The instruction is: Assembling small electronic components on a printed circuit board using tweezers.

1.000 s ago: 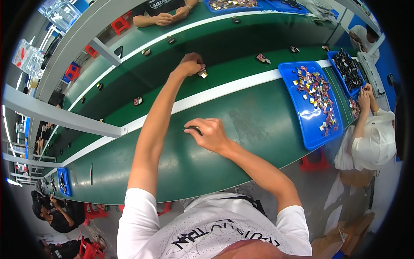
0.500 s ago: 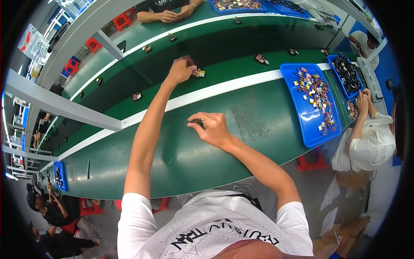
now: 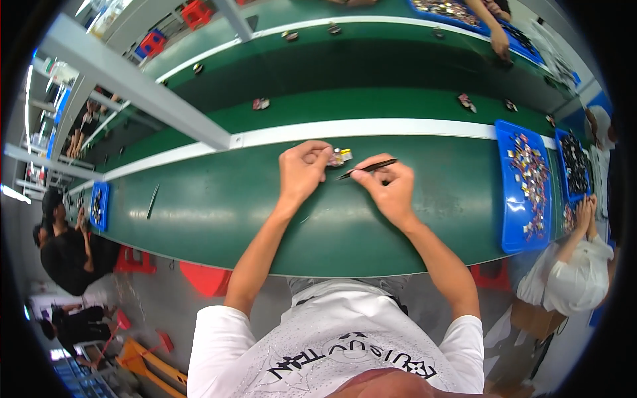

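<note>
Over the green workbench [image 3: 219, 219], my left hand [image 3: 304, 174] pinches a small part [image 3: 340, 157] with white, pinkish and yellow bits, most likely an electronic component; its detail is too small to tell. Close on its right, my right hand [image 3: 393, 189] is closed around a slim black pointed tool [image 3: 369, 168], shaped like a pen or tweezers. The tool's tip points left, just below the small part and seemingly apart from it.
A blue tray [image 3: 514, 219] of similar small parts stands at the right, with a tray of black items [image 3: 574, 162] beyond. Past the white rail [image 3: 398, 129], a green belt [image 3: 371, 106] carries scattered parts. A metal post [image 3: 146, 86] rises at left. Co-workers sit on both sides.
My left hand has come back from the belt with the small part, now over the bench. My right hand has moved beside it, and the black tool shows more fully. The view has shifted.
</note>
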Available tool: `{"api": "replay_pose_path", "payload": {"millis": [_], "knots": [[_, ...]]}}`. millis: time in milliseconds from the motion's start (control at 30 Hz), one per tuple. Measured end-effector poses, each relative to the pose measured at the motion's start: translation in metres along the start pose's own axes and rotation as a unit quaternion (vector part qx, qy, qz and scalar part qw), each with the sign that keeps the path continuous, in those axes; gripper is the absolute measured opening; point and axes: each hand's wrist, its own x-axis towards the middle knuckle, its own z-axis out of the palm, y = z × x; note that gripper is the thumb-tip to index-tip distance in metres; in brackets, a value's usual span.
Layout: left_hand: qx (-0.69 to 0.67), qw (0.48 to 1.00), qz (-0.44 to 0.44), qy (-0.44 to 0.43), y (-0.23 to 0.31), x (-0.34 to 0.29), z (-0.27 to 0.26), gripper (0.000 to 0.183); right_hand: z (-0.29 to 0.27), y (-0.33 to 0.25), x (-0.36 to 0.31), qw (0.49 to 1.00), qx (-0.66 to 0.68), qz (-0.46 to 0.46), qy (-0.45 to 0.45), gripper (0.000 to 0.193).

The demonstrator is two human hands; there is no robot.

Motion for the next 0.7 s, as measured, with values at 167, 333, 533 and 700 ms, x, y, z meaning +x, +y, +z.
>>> {"api": "replay_pose_path", "payload": {"millis": [167, 333, 533, 700], "knots": [[-0.028, 0.999, 0.014, 0.018, -0.006, -0.015, -0.004, 0.014, 0.003, -0.005, 0.005, 0.999, -0.014, -0.027, 0.019, 0.011], [-0.048, 0.997, 0.051, 0.022, -0.004, -0.019, 0.0, 0.012, 0.005, 0.004, 0.002, 0.998, -0.049, -0.027, 0.029, 0.01], [-0.063, 0.996, 0.055, 0.017, -0.008, -0.02, 0.002, 0.013, 0.004, 0.005, 0.001, 0.994, -0.091, -0.036, 0.04, 0.012], [-0.064, 0.997, 0.039, 0.008, -0.006, -0.021, 0.001, 0.015, 0.002, 0.003, 0.002, 0.994, -0.098, -0.028, 0.045, 0.012]]}}
